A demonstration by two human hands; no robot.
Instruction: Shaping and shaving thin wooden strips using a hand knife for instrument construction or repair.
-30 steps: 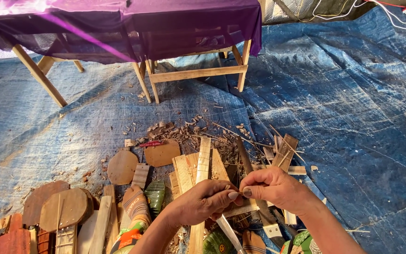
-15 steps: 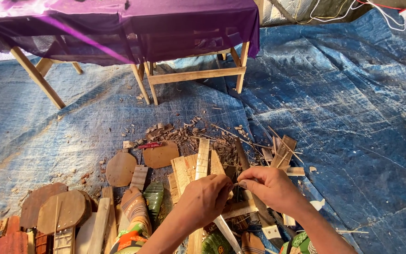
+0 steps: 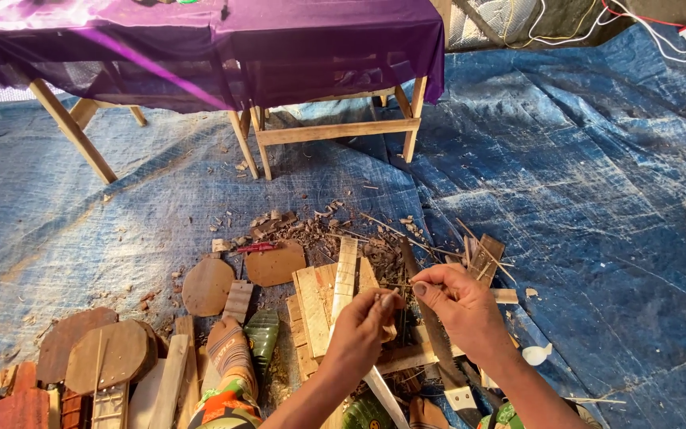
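My left hand (image 3: 363,330) and my right hand (image 3: 458,306) meet low in the middle of the head view, above a small stack of wooden slats (image 3: 323,306). Between their fingertips they pinch a thin dark sliver or strand (image 3: 401,292); what it is made of is too small to tell. A long blade with a pale tip (image 3: 383,393) lies under my left wrist. A saw-like dark blade (image 3: 430,326) runs beneath my right hand.
A blue tarp (image 3: 581,199) covers the ground. A wooden table under a purple cloth (image 3: 216,40) stands at the back. Rounded brown wooden cut-outs (image 3: 208,286) and planks lie at the lower left, with wood chips (image 3: 295,230) behind the slats. My sandalled foot (image 3: 228,357) rests near them.
Both hands have risen slightly and their fingertips have drawn closer together around the thin sliver. Everything on the tarp stays where it was.
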